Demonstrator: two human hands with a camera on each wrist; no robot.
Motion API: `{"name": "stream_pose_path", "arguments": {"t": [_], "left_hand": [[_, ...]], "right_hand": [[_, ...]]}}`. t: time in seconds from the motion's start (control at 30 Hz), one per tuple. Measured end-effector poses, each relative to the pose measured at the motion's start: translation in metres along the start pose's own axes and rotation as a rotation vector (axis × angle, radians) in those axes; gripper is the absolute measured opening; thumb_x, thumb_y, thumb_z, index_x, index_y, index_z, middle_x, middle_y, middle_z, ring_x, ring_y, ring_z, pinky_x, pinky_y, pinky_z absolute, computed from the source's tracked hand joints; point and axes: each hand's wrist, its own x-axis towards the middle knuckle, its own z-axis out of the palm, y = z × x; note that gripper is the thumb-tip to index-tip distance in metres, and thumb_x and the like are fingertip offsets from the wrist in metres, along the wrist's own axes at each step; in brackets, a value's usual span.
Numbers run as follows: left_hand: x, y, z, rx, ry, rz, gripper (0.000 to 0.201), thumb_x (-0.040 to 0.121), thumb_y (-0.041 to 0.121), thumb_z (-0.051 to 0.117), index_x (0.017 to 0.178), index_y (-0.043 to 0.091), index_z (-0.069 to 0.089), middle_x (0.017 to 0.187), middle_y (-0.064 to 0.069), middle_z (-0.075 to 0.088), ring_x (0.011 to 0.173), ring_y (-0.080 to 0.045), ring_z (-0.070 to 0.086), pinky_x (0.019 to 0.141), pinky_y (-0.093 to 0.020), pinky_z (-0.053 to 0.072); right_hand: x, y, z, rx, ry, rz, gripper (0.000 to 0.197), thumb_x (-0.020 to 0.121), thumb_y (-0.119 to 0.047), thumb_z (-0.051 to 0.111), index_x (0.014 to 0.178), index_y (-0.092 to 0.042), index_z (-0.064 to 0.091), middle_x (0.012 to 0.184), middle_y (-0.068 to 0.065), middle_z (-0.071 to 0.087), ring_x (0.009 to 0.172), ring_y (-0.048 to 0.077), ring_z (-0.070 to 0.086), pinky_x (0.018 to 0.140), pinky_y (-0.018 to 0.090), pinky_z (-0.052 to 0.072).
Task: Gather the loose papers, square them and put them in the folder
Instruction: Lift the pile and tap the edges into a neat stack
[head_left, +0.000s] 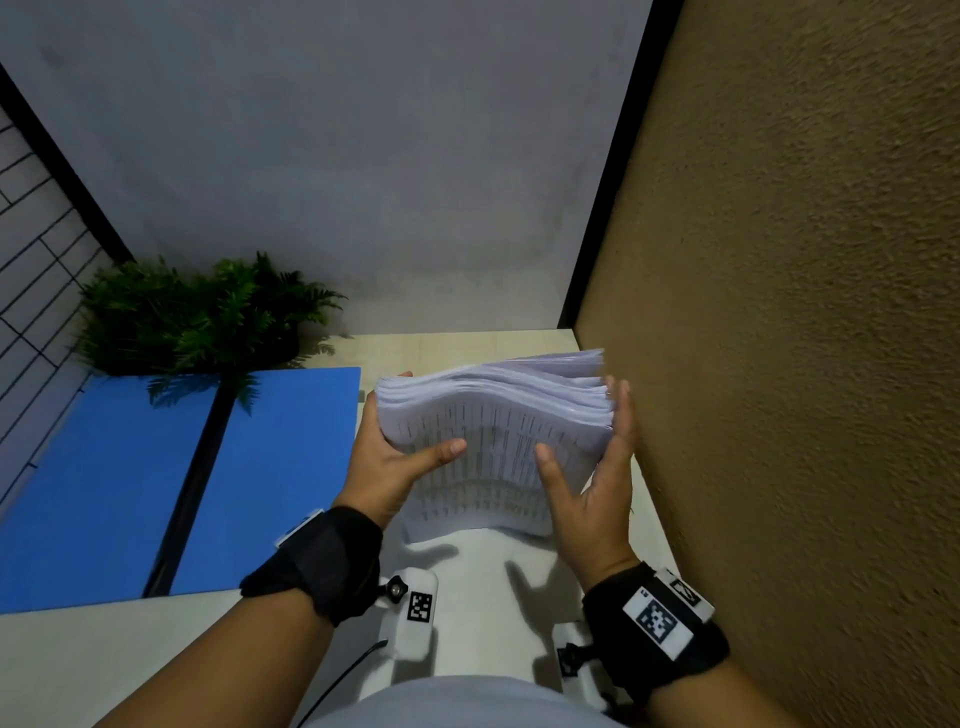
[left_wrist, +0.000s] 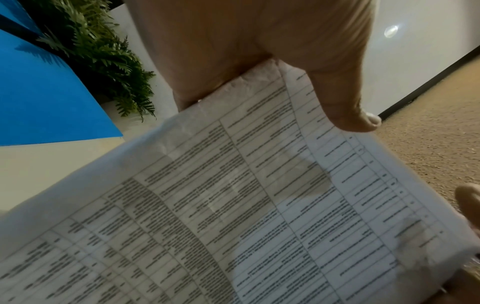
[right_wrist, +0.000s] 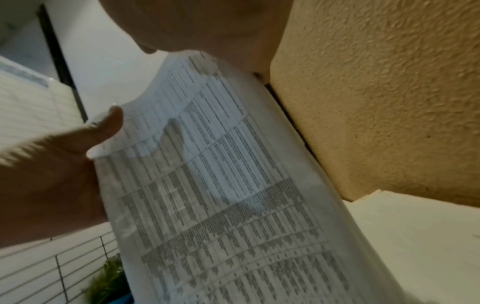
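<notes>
A thick stack of printed papers stands on edge on the pale table, its top edges fanned and uneven. My left hand grips its left side, thumb across the front sheet and fingers behind. My right hand holds the right side, thumb on the front and fingers up along the edge. The open blue folder lies flat to the left, a dark spine down its middle. The left wrist view shows my thumb on the printed sheet. The right wrist view shows the same sheet bowed.
A rough brown wall runs close along the stack's right side. A green fern-like plant sits behind the folder, some fronds over its far edge. A grey wall closes the back. Bare table lies in front of the folder.
</notes>
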Motion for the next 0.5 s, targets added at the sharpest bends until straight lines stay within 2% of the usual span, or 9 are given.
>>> {"name": "stream_pose_path", "arguments": {"t": [0.1,0.2,0.23,0.3,0.37,0.4,0.43,0.47,0.5], "left_hand": [[0.001,-0.001,0.000,0.021,0.001,-0.023,0.097,0.048,0.041,0.091,0.133,0.027,0.045,0.124,-0.002,0.061,0.116,-0.018,0.060,0.091,-0.040,0.057],[0.004,-0.004,-0.003,0.042,-0.016,-0.030,0.096,0.052,0.038,0.093,0.134,0.022,0.048,0.126,-0.004,0.063,0.118,-0.020,0.060,0.093,-0.044,0.056],[0.004,-0.005,-0.003,0.050,-0.013,-0.036,0.092,0.053,0.036,0.094,0.133,0.021,0.050,0.125,-0.003,0.065,0.116,-0.020,0.061,0.092,-0.043,0.057],[0.004,-0.007,-0.004,0.059,0.016,-0.059,0.080,0.058,0.026,0.094,0.128,0.020,0.056,0.120,-0.001,0.068,0.111,-0.018,0.065,0.087,-0.035,0.058],[0.004,-0.008,-0.006,0.041,0.031,-0.109,0.066,0.063,0.015,0.090,0.123,0.016,0.062,0.114,-0.003,0.072,0.108,-0.020,0.067,0.083,-0.031,0.058],[0.005,-0.008,-0.007,0.025,0.031,-0.143,0.059,0.064,0.012,0.088,0.120,0.013,0.065,0.111,-0.005,0.073,0.107,-0.023,0.068,0.083,-0.032,0.057],[0.006,-0.008,-0.008,0.014,0.028,-0.173,0.052,0.067,0.010,0.085,0.116,0.013,0.068,0.109,-0.006,0.074,0.106,-0.025,0.068,0.086,-0.035,0.057],[0.008,-0.009,-0.009,0.013,0.027,-0.196,0.045,0.069,0.007,0.083,0.112,0.013,0.070,0.107,-0.006,0.075,0.106,-0.026,0.068,0.090,-0.038,0.056],[0.009,-0.009,-0.010,0.021,0.026,-0.210,0.039,0.072,0.005,0.082,0.108,0.014,0.070,0.106,-0.006,0.075,0.105,-0.025,0.069,0.094,-0.042,0.055]], "right_hand": [[0.006,0.001,-0.001,0.066,0.052,0.074,0.090,0.079,-0.048,0.067,0.147,-0.049,0.007,0.158,-0.015,0.023,0.143,-0.002,0.027,0.114,0.026,0.035],[0.009,-0.005,-0.002,0.029,0.010,-0.011,0.088,0.079,-0.043,0.068,0.148,-0.041,0.013,0.154,-0.013,0.028,0.140,-0.001,0.032,0.109,0.014,0.036],[0.010,-0.007,-0.002,0.026,0.010,-0.037,0.088,0.079,-0.043,0.069,0.148,-0.040,0.015,0.154,-0.011,0.029,0.140,0.001,0.033,0.109,0.016,0.036],[0.017,-0.006,-0.006,0.066,0.055,0.036,0.096,0.075,-0.046,0.073,0.149,-0.042,0.013,0.158,-0.008,0.024,0.143,0.006,0.029,0.115,0.031,0.035],[0.033,0.004,-0.012,0.103,0.025,0.243,0.114,0.062,-0.051,0.083,0.147,-0.051,0.007,0.160,-0.008,0.019,0.145,0.011,0.027,0.116,0.042,0.032],[0.041,0.010,-0.016,0.114,-0.055,0.341,0.121,0.055,-0.051,0.089,0.146,-0.052,0.009,0.159,-0.004,0.025,0.143,0.015,0.033,0.113,0.046,0.035],[0.049,0.018,-0.020,0.120,-0.163,0.405,0.124,0.051,-0.045,0.093,0.147,-0.047,0.015,0.154,0.000,0.036,0.137,0.018,0.043,0.109,0.048,0.040],[0.056,0.025,-0.024,0.118,-0.269,0.443,0.120,0.050,-0.037,0.096,0.147,-0.035,0.025,0.144,0.002,0.051,0.129,0.019,0.052,0.104,0.049,0.046],[0.063,0.029,-0.026,0.116,-0.347,0.464,0.108,0.052,-0.027,0.097,0.142,-0.024,0.039,0.132,0.003,0.061,0.122,0.021,0.059,0.100,0.047,0.051]]}}
